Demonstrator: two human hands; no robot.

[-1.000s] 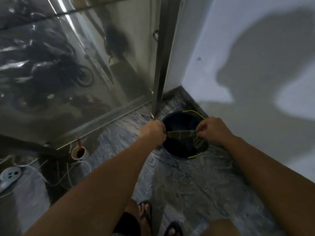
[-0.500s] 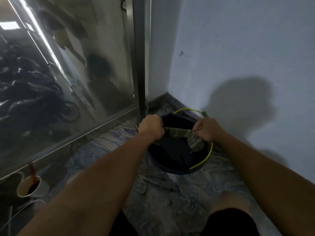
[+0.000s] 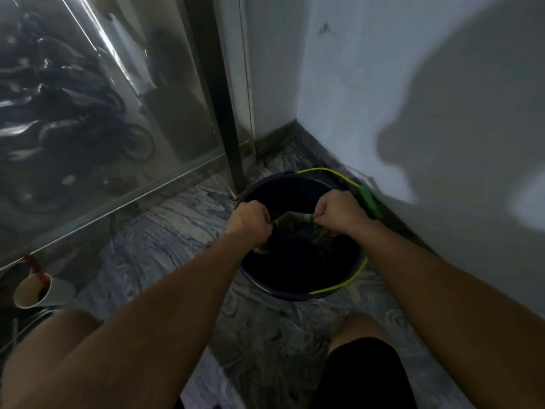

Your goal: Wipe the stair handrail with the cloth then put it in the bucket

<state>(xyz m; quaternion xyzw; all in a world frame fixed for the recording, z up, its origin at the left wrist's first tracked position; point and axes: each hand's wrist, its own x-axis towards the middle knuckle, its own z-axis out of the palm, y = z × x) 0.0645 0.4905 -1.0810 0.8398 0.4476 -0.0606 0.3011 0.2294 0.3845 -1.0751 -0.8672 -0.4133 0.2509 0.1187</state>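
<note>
Gripping the cloth (image 3: 298,224) at both ends, your two hands hold it stretched over the open mouth of the bucket (image 3: 298,290). Your left hand (image 3: 250,221) is curled into a fist round the cloth's left end, above the bucket's left rim; a loose fold of the cloth hangs below that fist into the dark inside. Your right hand (image 3: 339,211) is likewise closed tight round the right end, knuckles up, above the right half of the bucket. Between the fists the cloth, a dull olive colour, runs as a short sagging band; you cannot tell from this view whether any part of it touches the bucket's floor.

The bucket is dark and round and stands on the marbled floor (image 3: 165,231) in the corner, just beside the pale wall (image 3: 383,98). Its thin yellow-green handle (image 3: 339,286) lies folded down round the right-hand rim, with a green grip (image 3: 370,203) on it near your right wrist. A dark upright post (image 3: 221,93) meets the floor just left of the bucket, edging a shiny panel (image 3: 88,113). A paper cup (image 3: 35,292) holding dark liquid stands well apart at the far left. Your knees show at the bottom edge.
</note>
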